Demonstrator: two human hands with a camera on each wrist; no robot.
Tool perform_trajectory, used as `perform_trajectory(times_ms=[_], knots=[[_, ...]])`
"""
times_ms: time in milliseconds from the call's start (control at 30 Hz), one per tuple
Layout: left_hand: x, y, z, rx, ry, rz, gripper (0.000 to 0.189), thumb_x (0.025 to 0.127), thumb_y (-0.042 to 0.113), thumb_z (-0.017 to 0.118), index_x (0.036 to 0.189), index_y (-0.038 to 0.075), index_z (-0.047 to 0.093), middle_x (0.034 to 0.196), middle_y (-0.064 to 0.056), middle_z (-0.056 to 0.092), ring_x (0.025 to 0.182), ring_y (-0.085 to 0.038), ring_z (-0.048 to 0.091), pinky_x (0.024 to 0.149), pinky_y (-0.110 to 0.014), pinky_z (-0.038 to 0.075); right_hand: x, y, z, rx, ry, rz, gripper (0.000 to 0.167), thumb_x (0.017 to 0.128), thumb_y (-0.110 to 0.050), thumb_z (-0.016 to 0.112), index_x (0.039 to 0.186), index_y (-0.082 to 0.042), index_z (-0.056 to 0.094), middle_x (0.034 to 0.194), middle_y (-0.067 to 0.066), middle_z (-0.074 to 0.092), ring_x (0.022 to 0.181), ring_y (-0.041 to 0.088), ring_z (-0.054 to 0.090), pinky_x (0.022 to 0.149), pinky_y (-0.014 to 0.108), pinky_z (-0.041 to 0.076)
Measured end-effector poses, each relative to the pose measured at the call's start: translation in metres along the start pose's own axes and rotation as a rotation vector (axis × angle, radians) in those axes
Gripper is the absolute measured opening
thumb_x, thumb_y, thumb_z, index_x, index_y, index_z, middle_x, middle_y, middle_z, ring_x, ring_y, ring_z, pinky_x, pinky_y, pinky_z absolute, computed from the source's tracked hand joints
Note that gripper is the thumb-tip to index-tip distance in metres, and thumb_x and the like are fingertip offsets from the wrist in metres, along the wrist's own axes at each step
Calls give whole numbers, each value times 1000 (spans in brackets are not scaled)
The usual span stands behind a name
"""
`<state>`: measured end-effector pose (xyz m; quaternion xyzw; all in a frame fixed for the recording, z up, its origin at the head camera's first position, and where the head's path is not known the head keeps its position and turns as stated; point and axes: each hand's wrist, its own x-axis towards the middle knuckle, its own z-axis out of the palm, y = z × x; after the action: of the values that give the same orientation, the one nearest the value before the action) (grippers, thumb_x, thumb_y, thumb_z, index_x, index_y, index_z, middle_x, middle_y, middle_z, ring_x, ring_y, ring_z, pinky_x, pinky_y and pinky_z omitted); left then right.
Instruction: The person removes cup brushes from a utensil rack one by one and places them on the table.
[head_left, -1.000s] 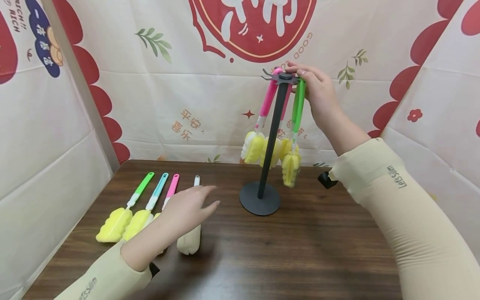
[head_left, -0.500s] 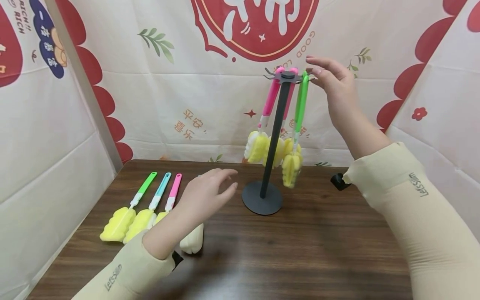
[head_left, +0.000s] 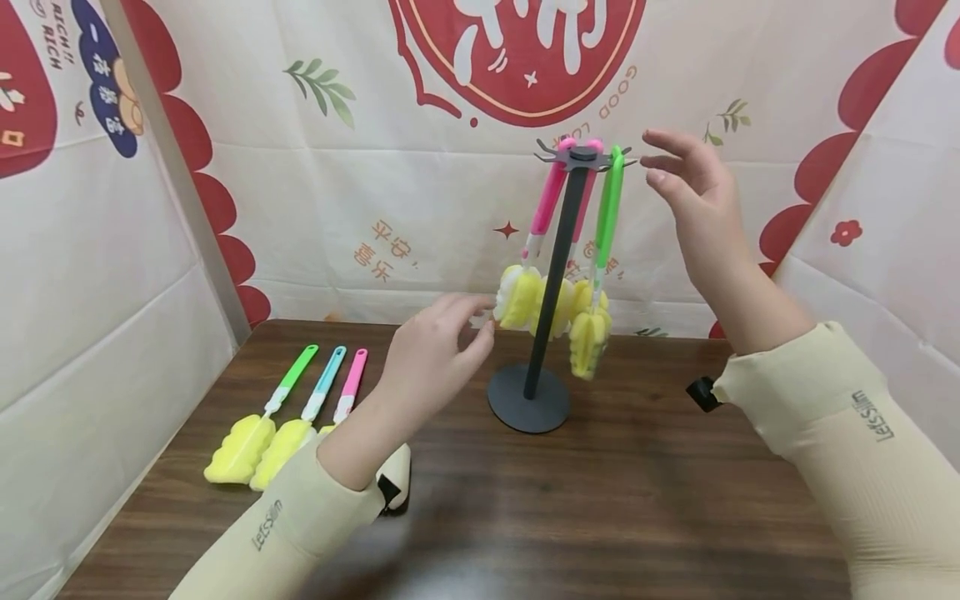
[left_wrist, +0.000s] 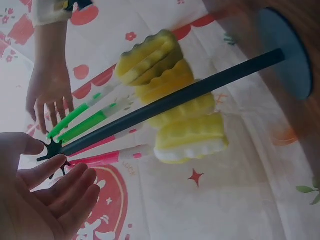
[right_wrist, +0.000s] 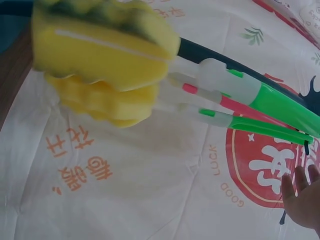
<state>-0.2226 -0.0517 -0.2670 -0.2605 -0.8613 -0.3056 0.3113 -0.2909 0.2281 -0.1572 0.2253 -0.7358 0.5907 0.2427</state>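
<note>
A black metal stand (head_left: 555,275) with a round base holds sponge bottle brushes on its hooks: pink-handled ones (head_left: 546,204) on the left and green-handled ones (head_left: 609,212) on the right. Their yellow sponge heads (head_left: 590,333) hang downward. My right hand (head_left: 701,200), fingers spread and slightly bent, is just right of the hooks and holds nothing. Low on the stand's left side is my left hand (head_left: 438,342), its fingertips close to a yellow and white sponge head (head_left: 517,296). In the left wrist view the left hand (left_wrist: 55,200) has loose fingers and overlaps the hooks (left_wrist: 52,148).
Left on the wooden table (head_left: 600,500) lie a green-handled brush (head_left: 247,442), a blue-handled brush (head_left: 324,383) and a pink-handled brush (head_left: 352,385). A pale sponge head (head_left: 397,475) shows behind my left forearm. Printed cloth (head_left: 300,200) hangs behind and at both sides.
My right hand has let go near the green-handled brush at the hooks and drawn away to the right. My left hand has moved up and right from the lying brushes toward the stand.
</note>
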Motion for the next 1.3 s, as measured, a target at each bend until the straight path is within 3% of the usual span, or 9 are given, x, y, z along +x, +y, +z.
perform_trajectory(times_ms=[167,333,533,767,900,1100,1300], knots=[[15,3,-3,63,80,70,24,92,19,61,112,10,71,108,-3,68,96,-17,65,73,-32,54,-8,7,-2,-222,-29,-13,44,99,-20,50,143,-20,47,144,1,41,128,20,42,108,36,34],[30,5,-4,94,131,128,26,92,19,60,113,6,69,109,-6,68,100,-22,63,81,-34,53,-13,17,-1,-265,-40,-61,46,97,-14,51,143,-15,46,142,4,42,128,21,42,108,33,33],[49,8,-4,102,195,182,27,92,17,59,115,6,69,109,-7,67,98,-22,62,81,-32,51,-20,25,-1,-290,-57,-103,48,95,-11,54,143,-13,46,142,5,42,126,21,43,107,33,32],[74,15,-4,108,215,187,28,92,20,59,116,6,69,110,-7,67,96,-19,62,81,-25,50,-26,33,-3,-315,-69,-131,50,94,-9,56,143,-14,45,142,3,41,126,23,43,105,29,33],[86,20,-4,122,228,194,32,92,22,59,119,7,67,111,-7,66,94,-18,61,80,-24,49,-30,39,-4,-344,-85,-104,52,95,-13,56,145,-15,43,143,5,40,126,26,43,103,28,33],[101,29,2,149,232,206,43,90,26,64,130,8,60,122,-7,62,110,-19,57,87,-23,48,-38,43,-5,-368,-96,-68,53,95,-15,56,146,-14,41,142,7,40,124,27,43,102,28,33],[112,34,7,165,205,178,53,90,30,64,138,9,52,135,-10,52,123,-19,50,96,-24,42,-45,46,-7,-372,-105,-60,54,95,-13,56,147,-12,40,143,9,41,123,30,43,104,32,34]])
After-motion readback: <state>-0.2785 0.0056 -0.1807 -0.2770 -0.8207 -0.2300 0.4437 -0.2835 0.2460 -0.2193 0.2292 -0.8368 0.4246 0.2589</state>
